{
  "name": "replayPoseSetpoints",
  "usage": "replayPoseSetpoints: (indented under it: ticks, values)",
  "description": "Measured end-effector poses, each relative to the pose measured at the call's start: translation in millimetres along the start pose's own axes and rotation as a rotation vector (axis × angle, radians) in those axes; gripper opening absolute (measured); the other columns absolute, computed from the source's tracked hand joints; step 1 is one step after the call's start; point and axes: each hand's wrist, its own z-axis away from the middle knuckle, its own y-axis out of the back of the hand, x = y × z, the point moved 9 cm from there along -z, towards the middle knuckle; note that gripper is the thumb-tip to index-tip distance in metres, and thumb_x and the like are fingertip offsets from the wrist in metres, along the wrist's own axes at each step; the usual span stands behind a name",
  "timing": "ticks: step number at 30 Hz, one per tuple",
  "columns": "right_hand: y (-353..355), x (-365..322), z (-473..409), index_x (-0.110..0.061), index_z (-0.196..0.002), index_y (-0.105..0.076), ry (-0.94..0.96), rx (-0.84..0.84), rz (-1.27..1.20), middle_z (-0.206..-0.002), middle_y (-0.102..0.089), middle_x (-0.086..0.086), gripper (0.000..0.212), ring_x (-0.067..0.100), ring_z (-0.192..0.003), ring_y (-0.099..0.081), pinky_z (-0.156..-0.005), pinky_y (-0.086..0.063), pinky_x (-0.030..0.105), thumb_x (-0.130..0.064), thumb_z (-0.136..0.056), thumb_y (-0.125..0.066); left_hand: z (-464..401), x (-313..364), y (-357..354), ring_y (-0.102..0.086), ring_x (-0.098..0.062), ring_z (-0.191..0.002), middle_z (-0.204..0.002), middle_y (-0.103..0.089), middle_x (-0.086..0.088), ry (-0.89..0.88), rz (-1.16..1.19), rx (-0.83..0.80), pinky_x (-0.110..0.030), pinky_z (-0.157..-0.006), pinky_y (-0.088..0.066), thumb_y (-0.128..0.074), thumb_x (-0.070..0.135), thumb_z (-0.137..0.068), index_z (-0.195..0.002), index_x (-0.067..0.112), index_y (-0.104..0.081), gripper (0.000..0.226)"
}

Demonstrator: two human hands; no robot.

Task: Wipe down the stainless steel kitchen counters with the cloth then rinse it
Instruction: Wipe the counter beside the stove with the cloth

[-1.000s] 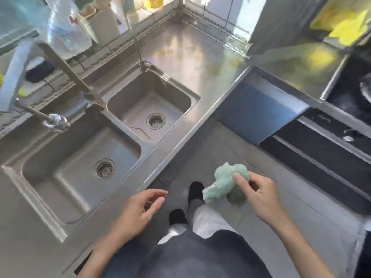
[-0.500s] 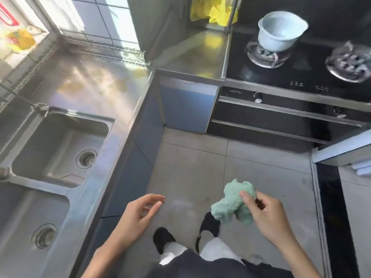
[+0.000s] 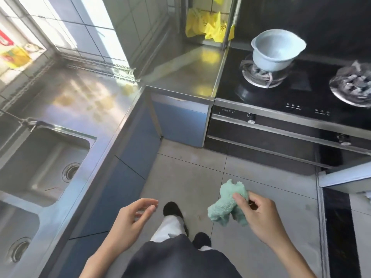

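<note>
Right hand (image 3: pixel 259 215) gripping bunched green cloth (image 3: pixel 228 203), left hand (image 3: pixel 130 223) loose

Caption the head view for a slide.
Right hand grips green cloth over the floor, left hand open, beside steel counter.

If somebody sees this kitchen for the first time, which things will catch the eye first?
Probably the crumpled green cloth, which the right hand grips above the floor tiles. Next the pale blue pot on the left burner of the black stove, and the yellow bags hanging in the corner behind the steel counter.
</note>
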Motion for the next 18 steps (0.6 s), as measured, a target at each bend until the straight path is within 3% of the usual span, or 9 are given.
replayPoseSetpoints:
  ticks: [5, 13, 18]
  values:
    - [3, -7, -61, -0.004, -0.062, -0.044, 0.011, 0.026, -0.025, -0.055, -0.032, -0.009, 0.050, 0.008, -0.054, -0.028, -0.051, -0.023, 0.026, -0.033, -0.096, -0.066, -58, 5, 9, -0.075, -0.002, -0.099, -0.104, -0.079, 0.021, 0.023, 0.008, 0.023, -0.020, -0.087, -0.056, -0.066, 0.028, -0.102, -0.104, 0.036, -0.078, 0.014]
    - [15, -53, -176, -0.007, -0.060, -0.047, 0.004, 0.089, -0.022, -0.052, -0.037, -0.008, 0.049, 0.006, -0.052, -0.032, -0.049, -0.025, 0.022, -0.035, -0.095, -0.065, -199, 51, 38, -0.075, -0.004, -0.101, -0.106, -0.078, 0.022, -0.040, 0.020, -0.034, -0.031, -0.093, -0.059, -0.064, 0.030, -0.103, -0.109, 0.034, -0.077, 0.014]
    - [22, -70, -245, -0.003, -0.068, -0.058, -0.033, 0.144, -0.057, -0.064, -0.056, 0.020, 0.050, 0.016, -0.057, -0.045, -0.056, -0.034, 0.033, -0.045, -0.094, -0.063, -283, 77, 56, -0.074, -0.003, -0.100, -0.105, -0.079, 0.021, -0.084, -0.003, -0.105, -0.028, -0.091, -0.060, -0.065, 0.028, -0.103, -0.110, 0.032, -0.077, 0.015]
